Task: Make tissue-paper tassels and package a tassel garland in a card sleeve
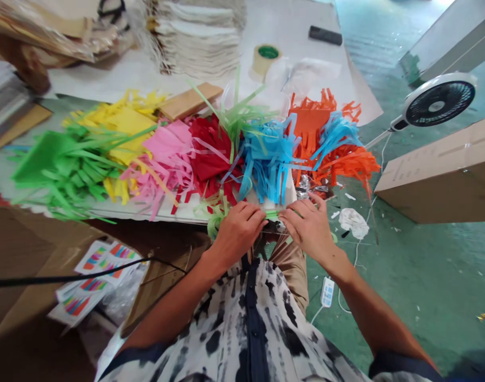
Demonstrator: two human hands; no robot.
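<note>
At the table's front edge my left hand (240, 227) is closed, with its fingers curled over a light green paper strip (272, 214). The strip runs across to my right hand (310, 225), whose fingers are bent and pressed down on its other end. Loose light green fringe (216, 216) hangs over the edge beside my left hand. Just beyond the hands lies blue fringed tissue paper (266, 159). To its left are red (210, 146), pink (170, 146), yellow (129, 130) and green (67, 164) bundles, and to its right an orange one (309, 124).
A wooden block (192, 101), a tape roll (266, 57) and a stack of whitish strands (200, 40) lie farther back. A fan (440, 100) and a cardboard box (441, 170) stand at the right. Printed cards (93, 278) sit below the table at left.
</note>
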